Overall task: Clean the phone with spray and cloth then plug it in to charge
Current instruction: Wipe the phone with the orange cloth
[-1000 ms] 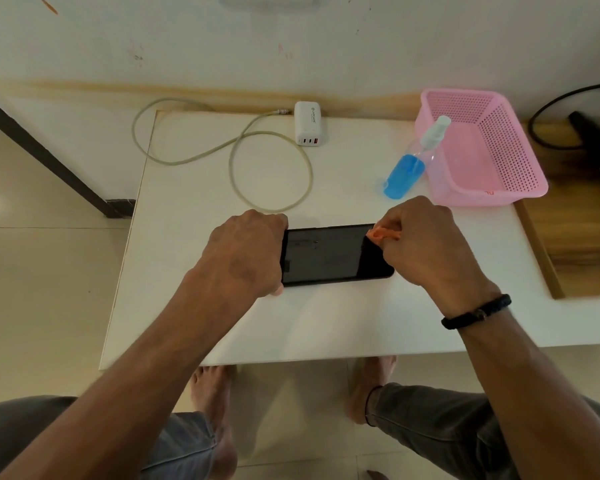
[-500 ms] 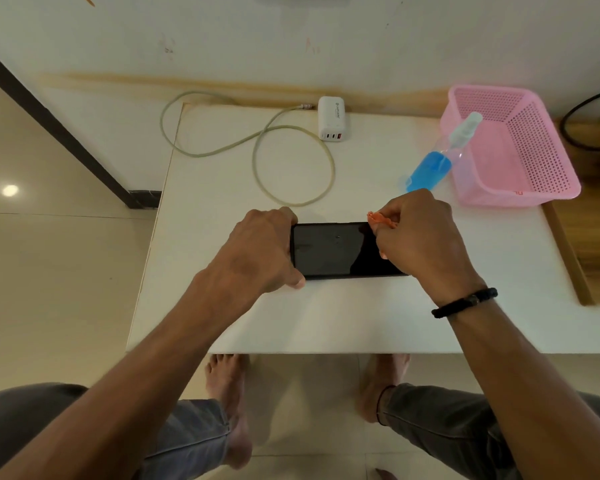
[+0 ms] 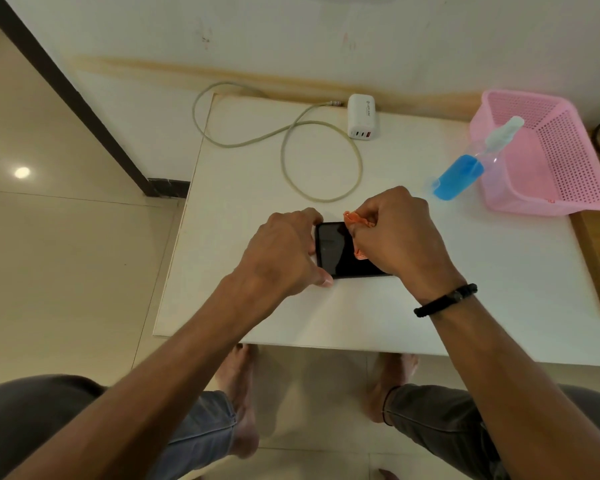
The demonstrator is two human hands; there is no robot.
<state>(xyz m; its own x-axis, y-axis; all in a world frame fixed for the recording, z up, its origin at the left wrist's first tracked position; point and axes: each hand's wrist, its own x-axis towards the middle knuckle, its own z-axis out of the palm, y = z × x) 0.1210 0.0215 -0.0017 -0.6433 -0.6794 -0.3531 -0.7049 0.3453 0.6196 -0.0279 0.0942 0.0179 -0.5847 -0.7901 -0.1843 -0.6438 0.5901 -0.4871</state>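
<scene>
A black phone [image 3: 336, 249] lies flat, screen up, on the white table [image 3: 465, 271]. My left hand [image 3: 284, 251] grips the phone's left end, thumb at its near edge. My right hand [image 3: 399, 237] is closed on a small orange cloth [image 3: 355, 218] and presses it onto the middle of the screen, hiding the phone's right half. A clear spray bottle [image 3: 465, 171] with blue liquid leans against the pink basket. A white charger block [image 3: 361, 116] sits at the table's far edge, and its pale cable [image 3: 326, 157] loops toward the phone.
A pink perforated basket [image 3: 575, 188] stands at the back right of the table. A wooden surface [image 3: 596, 258] adjoins the table's right side, with a black cord above it. My knees and bare feet are below the table's near edge.
My right hand with the orange cloth has slid left across the screen, covering more of the phone. The left hand keeps its hold. The camera view has shifted.
</scene>
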